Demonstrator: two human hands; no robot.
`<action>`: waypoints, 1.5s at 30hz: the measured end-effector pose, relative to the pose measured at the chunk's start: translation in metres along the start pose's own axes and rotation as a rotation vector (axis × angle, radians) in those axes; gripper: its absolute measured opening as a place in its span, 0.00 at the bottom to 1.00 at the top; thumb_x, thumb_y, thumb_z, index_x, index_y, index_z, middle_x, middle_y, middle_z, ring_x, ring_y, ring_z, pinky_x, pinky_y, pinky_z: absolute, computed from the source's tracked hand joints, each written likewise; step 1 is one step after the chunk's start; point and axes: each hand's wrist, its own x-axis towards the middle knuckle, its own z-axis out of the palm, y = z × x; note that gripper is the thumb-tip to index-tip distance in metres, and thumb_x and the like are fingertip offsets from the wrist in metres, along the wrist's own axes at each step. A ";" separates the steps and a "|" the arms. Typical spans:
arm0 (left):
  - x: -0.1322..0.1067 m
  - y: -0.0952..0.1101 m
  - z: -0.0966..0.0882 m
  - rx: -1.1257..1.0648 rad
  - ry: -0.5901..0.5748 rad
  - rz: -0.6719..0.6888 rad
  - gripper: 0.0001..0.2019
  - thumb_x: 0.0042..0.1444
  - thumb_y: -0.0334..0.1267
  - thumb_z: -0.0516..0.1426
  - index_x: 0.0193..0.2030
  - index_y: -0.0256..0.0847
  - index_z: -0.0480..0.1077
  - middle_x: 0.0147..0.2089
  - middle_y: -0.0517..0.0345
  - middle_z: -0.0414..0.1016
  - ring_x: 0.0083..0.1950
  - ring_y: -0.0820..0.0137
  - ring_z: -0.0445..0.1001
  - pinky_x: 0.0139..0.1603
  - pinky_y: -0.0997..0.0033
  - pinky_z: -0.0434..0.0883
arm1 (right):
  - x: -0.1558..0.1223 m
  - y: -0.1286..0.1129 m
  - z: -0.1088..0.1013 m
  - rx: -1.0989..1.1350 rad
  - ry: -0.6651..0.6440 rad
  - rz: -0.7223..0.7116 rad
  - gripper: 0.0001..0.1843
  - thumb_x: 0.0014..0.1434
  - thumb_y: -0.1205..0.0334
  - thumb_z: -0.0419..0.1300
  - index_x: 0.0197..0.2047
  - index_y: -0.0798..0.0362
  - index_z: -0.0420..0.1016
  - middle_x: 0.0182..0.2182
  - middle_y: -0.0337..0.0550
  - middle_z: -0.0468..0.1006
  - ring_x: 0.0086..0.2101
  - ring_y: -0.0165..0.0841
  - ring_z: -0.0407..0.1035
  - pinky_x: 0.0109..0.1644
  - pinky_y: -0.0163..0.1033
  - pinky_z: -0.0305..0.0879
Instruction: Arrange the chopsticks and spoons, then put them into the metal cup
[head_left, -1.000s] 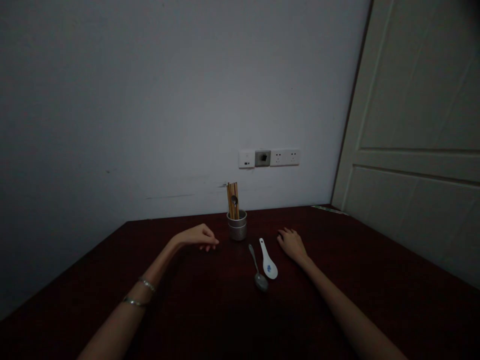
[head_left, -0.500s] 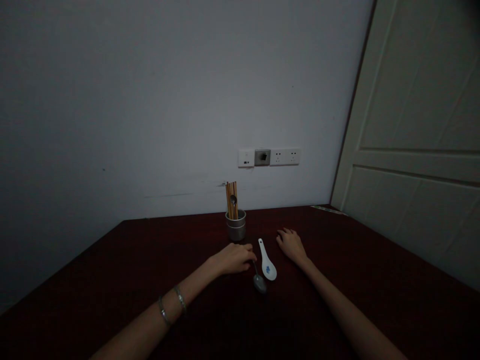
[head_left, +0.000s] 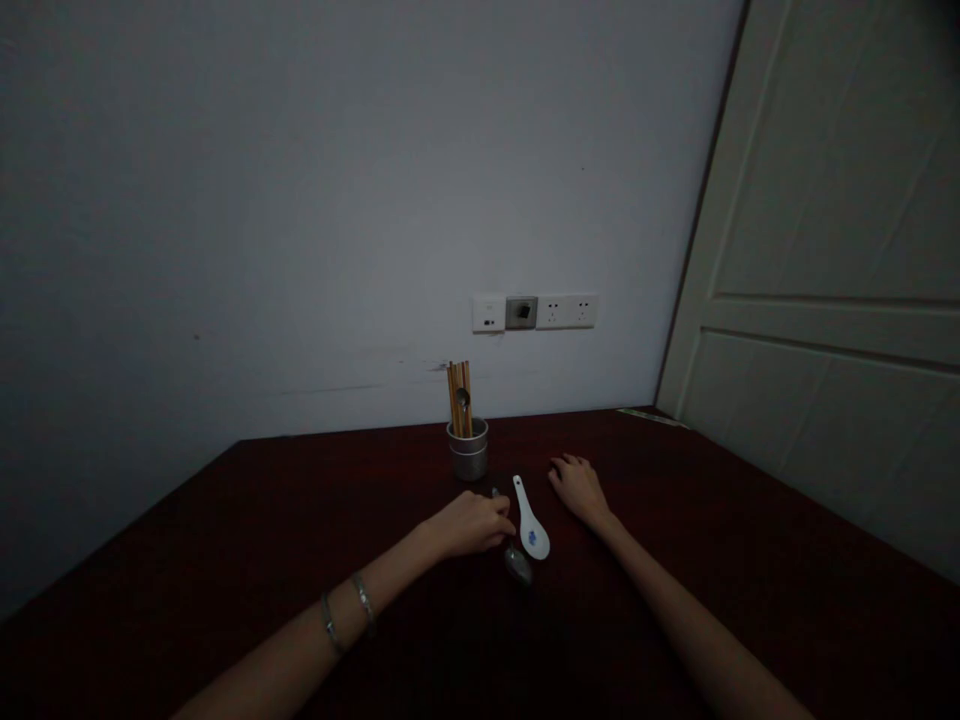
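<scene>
My left hand (head_left: 476, 522) is closed on the handle of a metal spoon (head_left: 517, 566), whose bowl points toward me. The handle's end shows just above my fingers. To the right of that spoon a white ceramic spoon (head_left: 534, 536) with a blue mark lies on the table, its handle pointing away from me. My right hand (head_left: 580, 485) rests palm down on the table to the right of the ceramic spoon, fingers stretched out, with nothing in it. Behind my left hand stands a metal cup (head_left: 469, 462) holding several wooden chopsticks (head_left: 454, 400) and another metal spoon (head_left: 463, 397).
The dark red table (head_left: 337, 480) runs back to a pale wall (head_left: 337, 200). Sockets and a switch (head_left: 553, 312) are set in the wall above it. A white panelled door (head_left: 825, 230) borders the table's right side. Two bracelets (head_left: 363, 600) circle my left wrist.
My left fingers have shifted slightly down along the metal spoon's handle, and the handle's end now shows above them. My right hand stays in place. The whole view has shifted slightly.
</scene>
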 end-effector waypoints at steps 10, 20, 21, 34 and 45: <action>-0.002 -0.003 -0.002 0.046 0.026 0.046 0.09 0.54 0.36 0.54 0.42 0.47 0.70 0.37 0.58 0.69 0.30 0.74 0.69 0.25 0.77 0.58 | -0.002 0.000 -0.002 0.016 0.015 -0.010 0.22 0.58 0.58 0.44 0.51 0.55 0.68 0.51 0.53 0.66 0.50 0.42 0.57 0.51 0.43 0.52; -0.008 -0.011 -0.014 -0.356 0.264 -0.056 0.10 0.56 0.37 0.51 0.40 0.42 0.72 0.35 0.57 0.68 0.34 0.75 0.68 0.32 0.78 0.61 | -0.001 -0.001 -0.003 0.007 0.003 -0.014 0.22 0.58 0.58 0.44 0.51 0.56 0.69 0.51 0.53 0.67 0.50 0.42 0.58 0.51 0.42 0.52; -0.008 -0.012 -0.014 -0.421 0.305 -0.076 0.10 0.56 0.38 0.52 0.39 0.41 0.73 0.34 0.57 0.68 0.34 0.75 0.67 0.33 0.78 0.61 | -0.001 0.000 -0.002 0.004 0.004 -0.018 0.22 0.58 0.58 0.43 0.51 0.56 0.69 0.51 0.54 0.67 0.50 0.42 0.58 0.51 0.42 0.52; 0.003 -0.018 -0.035 -1.286 0.769 -0.682 0.13 0.41 0.42 0.61 0.28 0.33 0.70 0.20 0.63 0.65 0.20 0.80 0.59 0.20 0.79 0.55 | 0.000 0.002 0.002 -0.015 0.002 -0.027 0.22 0.58 0.57 0.44 0.50 0.56 0.69 0.51 0.53 0.67 0.50 0.42 0.58 0.52 0.42 0.52; -0.006 -0.028 -0.022 -1.631 0.759 -0.728 0.16 0.38 0.44 0.63 0.30 0.33 0.68 0.13 0.72 0.51 0.13 0.85 0.45 0.14 0.80 0.41 | 0.001 0.002 0.001 -0.015 -0.013 -0.021 0.23 0.58 0.58 0.44 0.51 0.56 0.68 0.52 0.53 0.66 0.51 0.42 0.58 0.52 0.44 0.52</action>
